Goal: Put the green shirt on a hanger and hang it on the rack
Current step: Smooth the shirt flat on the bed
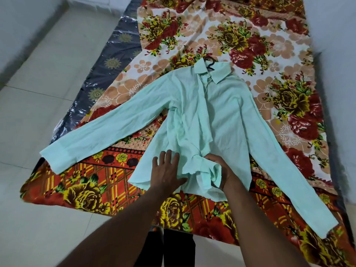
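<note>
From the head camera, the green shirt (202, 116) lies spread front-up on a floral bedsheet (240, 41), its collar at the far end and its hem nearest the person. Both long sleeves are stretched out to the sides: one reaches to the left, its cuff at the sheet's edge, and the other runs down to the right, its cuff near the lower right corner. Just beyond the collar the dark hook of a hanger (210, 63) pokes out from the neck opening; the rest of the hanger is hidden under the cloth. The left hand (167, 173) rests flat on the lower front of the shirt, palm down, fingers straight and spread apart. Just beside it, the right hand (221, 170) has its fingers curled around a bunched fold of the shirt's lower edge, and the cloth is lifted and crumpled there. The bedsheet covers a mattress (115, 60) whose dark side, wrapped in shiny plastic, shows along the left. The mattress sits on a pale tiled floor (38, 105).
</note>
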